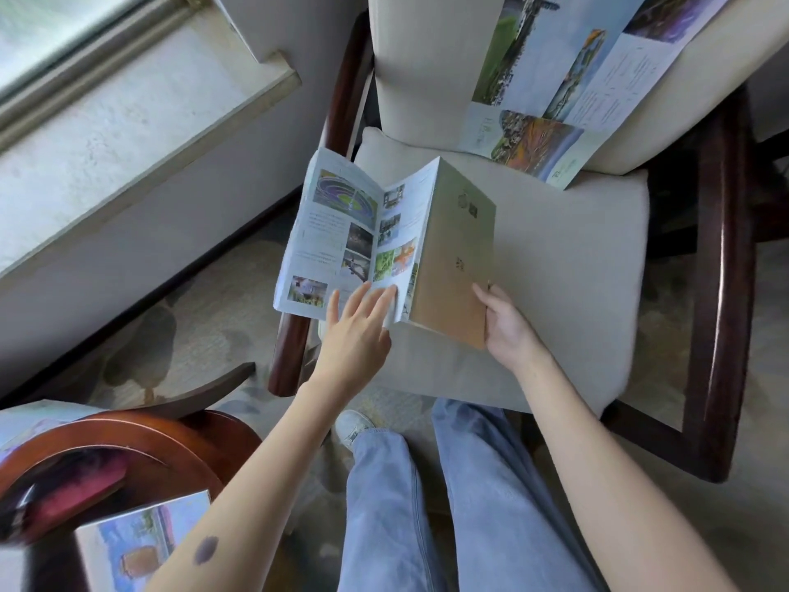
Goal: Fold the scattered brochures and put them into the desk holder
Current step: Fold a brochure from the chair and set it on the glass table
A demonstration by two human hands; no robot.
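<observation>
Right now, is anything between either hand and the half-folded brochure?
Nothing visible does. The left hand touches the brochure on an inner page with straight fingers, and the right hand grips its right edge.

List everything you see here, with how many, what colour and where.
Held brochure: one, photo pages, tan cover, half folded above the seat.
Spread brochure: one, colourful, across the armchair back.
Third brochure: one, bluish, lower left.
Armchair: one, cream cushions, dark wood frame.
Round wooden stand: one, reddish, lower left.
Window sill: one, pale, upper left.
Left hand: one, straight fingers touching inner pages.
Right hand: one, gripping the cover's edge.
</observation>
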